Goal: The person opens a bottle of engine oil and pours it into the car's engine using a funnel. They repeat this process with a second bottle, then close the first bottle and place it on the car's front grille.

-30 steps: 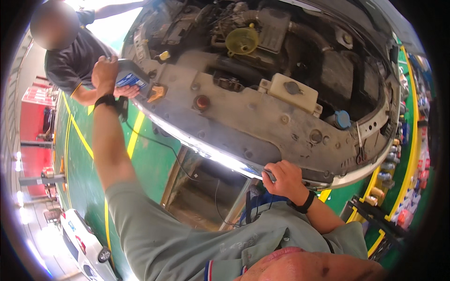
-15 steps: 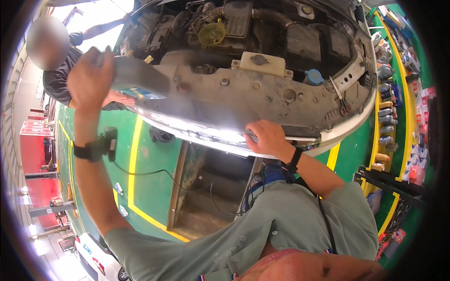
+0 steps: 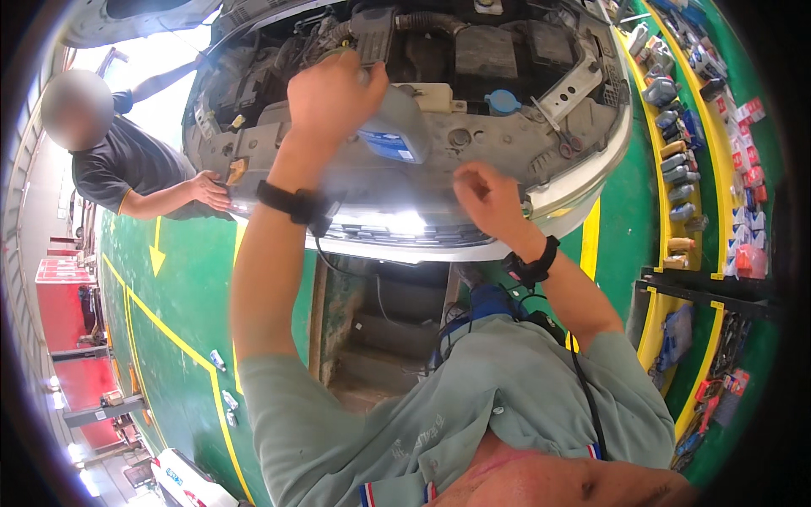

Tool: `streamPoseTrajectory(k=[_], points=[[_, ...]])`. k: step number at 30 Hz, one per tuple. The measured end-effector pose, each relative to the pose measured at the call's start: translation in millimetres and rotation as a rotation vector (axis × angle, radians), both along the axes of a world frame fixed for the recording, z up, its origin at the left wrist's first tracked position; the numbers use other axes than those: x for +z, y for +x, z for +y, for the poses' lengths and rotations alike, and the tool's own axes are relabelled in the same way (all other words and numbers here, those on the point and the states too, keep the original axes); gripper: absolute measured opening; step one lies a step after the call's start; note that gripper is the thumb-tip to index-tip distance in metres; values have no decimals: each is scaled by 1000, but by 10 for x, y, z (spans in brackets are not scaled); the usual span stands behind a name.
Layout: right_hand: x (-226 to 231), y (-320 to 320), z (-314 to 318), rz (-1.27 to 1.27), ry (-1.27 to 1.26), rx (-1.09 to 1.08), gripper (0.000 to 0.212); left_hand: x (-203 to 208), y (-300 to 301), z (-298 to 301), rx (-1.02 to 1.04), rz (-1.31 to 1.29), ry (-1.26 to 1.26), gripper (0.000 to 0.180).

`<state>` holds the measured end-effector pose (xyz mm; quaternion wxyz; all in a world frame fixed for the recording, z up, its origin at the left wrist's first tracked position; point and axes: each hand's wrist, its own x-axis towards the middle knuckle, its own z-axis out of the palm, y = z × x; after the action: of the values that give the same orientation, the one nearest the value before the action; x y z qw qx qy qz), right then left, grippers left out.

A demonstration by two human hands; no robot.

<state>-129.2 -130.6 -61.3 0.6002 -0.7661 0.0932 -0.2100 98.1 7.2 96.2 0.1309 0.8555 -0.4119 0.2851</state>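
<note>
My left hand (image 3: 331, 100) is wrapped round the upper part of a grey oil bottle (image 3: 399, 118) with a blue label. The bottle hangs tilted over the dark front panel (image 3: 296, 135) of the open engine bay. Beyond my hand is the spot of the yellow funnel, now mostly hidden. My right hand (image 3: 492, 201) is raised just above the white car's front edge, right of the bottle. Its fingers are curled in and slightly blurred; anything inside them is hidden.
Scissors (image 3: 569, 145) lie on the panel's right side, near a blue cap (image 3: 503, 102). A co-worker (image 3: 139, 160) stands at the left, one hand on the car's front corner. Shelves (image 3: 676, 152) of bottles line the right. Below the bumper, a pit (image 3: 380, 329) opens in the green floor.
My left hand has carried the oil bottle rightward, across the front panel. My right hand has lifted off the front edge, and its fingers have curled. My view has shifted slightly.
</note>
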Motion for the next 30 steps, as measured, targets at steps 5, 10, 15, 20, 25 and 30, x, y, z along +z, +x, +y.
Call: streamPoseTrajectory(k=[5,10,15,20,25,30], points=[[181,89,-419,-11,-62,-54,22,-204,-87,-307,45,24,91,44],[662,503,-696,-68,-13,-22,29,-279,-160,-433,45,168,44,55],[1223,999,-571,-117,-413,60,44,-486,-198,-202,22,483,-203,54],[1426,1451,-377,-80,-1015,146,50,-1082,-322,-321,51,462,-414,65],[1451,1691,-367,-58,-1160,201,53,-969,-339,-305,-92,773,-623,85],[1557,1588,-137,109,-1135,39,54,-1061,-387,-276,-47,655,-624,102]])
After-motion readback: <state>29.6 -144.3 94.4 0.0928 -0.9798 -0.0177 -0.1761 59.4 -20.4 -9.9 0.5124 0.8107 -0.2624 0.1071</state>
